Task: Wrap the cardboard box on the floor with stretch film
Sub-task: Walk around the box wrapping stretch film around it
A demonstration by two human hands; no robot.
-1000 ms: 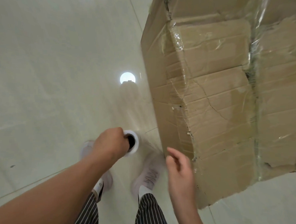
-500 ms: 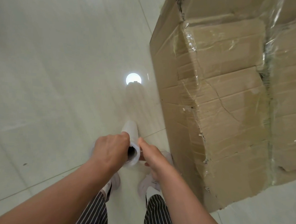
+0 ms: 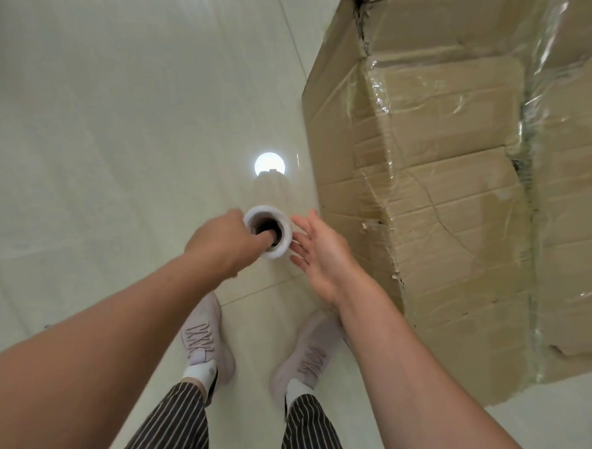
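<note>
1. The stretch film roll [image 3: 286, 238] is held upright in mid-air over the floor [image 3: 121, 129], in the middle of the view, its open core turned up to the camera.
2. It is gripped by the left hand [image 3: 223, 244]: one digit is pushed down into the dark core and the rest of the hand is curled against the outer left side.
3. The right hand [image 3: 320, 256] is held flat and relaxed, palm turned to the roll and fingers straight. It sits just beside the roll's right rim. Whether the fingertips touch cannot be told.
4. The cardboard box [image 3: 443, 197] is seen on the right, large and dented, close beside the right hand, its lower corner near the right forearm.
5. Clear film [image 3: 530, 109] is already stretched over the box's upper face and bunched into a wrinkled strand running down it.
6. Two pale shoes [image 3: 203, 332] and striped trousers [image 3: 174, 420] are seen below the hands. A round light reflection [image 3: 269, 163] is seen on the tile just beyond the roll.
</note>
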